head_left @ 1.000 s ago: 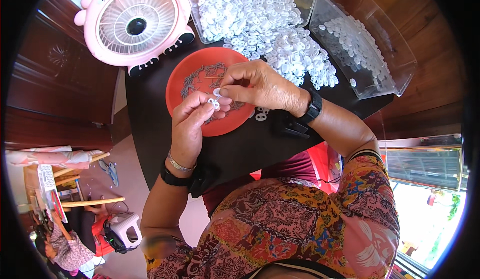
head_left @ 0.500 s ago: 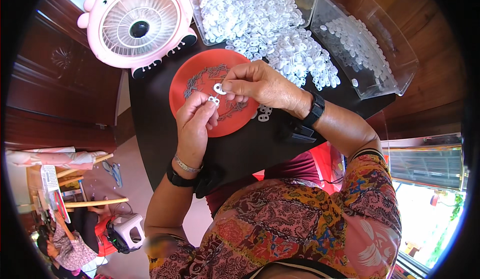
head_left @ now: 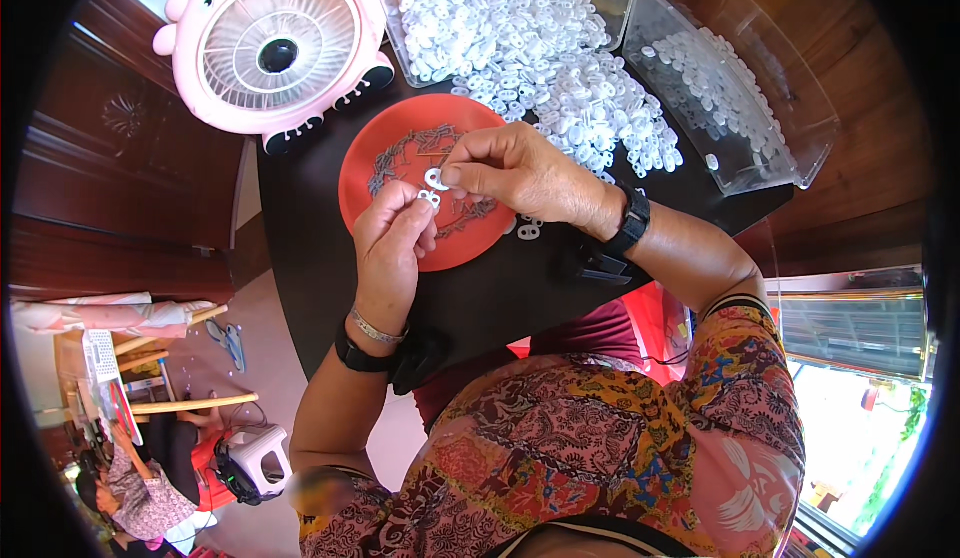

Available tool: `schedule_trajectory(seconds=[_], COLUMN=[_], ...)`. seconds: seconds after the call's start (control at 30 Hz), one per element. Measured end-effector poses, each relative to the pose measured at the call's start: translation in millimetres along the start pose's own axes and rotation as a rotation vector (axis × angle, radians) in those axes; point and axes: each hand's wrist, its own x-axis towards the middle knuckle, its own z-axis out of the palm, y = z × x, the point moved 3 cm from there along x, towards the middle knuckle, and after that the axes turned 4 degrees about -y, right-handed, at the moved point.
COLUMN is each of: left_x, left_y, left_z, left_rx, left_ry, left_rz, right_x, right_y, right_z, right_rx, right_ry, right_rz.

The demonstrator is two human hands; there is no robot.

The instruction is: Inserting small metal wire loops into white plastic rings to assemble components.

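Note:
My left hand (head_left: 388, 248) pinches a small white plastic piece (head_left: 430, 198) over the red round lid (head_left: 375, 183). My right hand (head_left: 520, 173) holds another small white plastic ring (head_left: 437, 178) between thumb and forefinger, just above the left hand's piece; the two pieces are close but apart. Thin dark metal bits (head_left: 410, 148) lie scattered on the red lid. A small white assembled piece (head_left: 528, 228) lies on the dark table below my right hand.
A heap of white plastic pieces (head_left: 530, 48) spreads over the dark table (head_left: 500, 288) behind the lid. A clear plastic box (head_left: 790, 108) with several white pieces stands at right. A pink round fan (head_left: 275, 48) stands at the back left.
Both hands have shifted slightly; the two white pieces, pressed together a second ago, are now held a little apart over the red lid.

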Motion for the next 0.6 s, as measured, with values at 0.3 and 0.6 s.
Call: schedule_trajectory(seconds=[0.3,0.6], left_x=[-3.0,-2.6], left_y=[0.6,4.8], left_z=[4.2,5.8], left_rx=[0.044,-0.005], left_ry=[0.0,-0.029], left_rz=[0.052,-0.042], right_x=[-1.5,-4.8], right_y=[-3.5,-8.4], right_z=[6.2,8.5], right_rx=[-0.151,-0.367], right_ry=[-0.009,0.033], right_rz=[-0.059,-0.158])
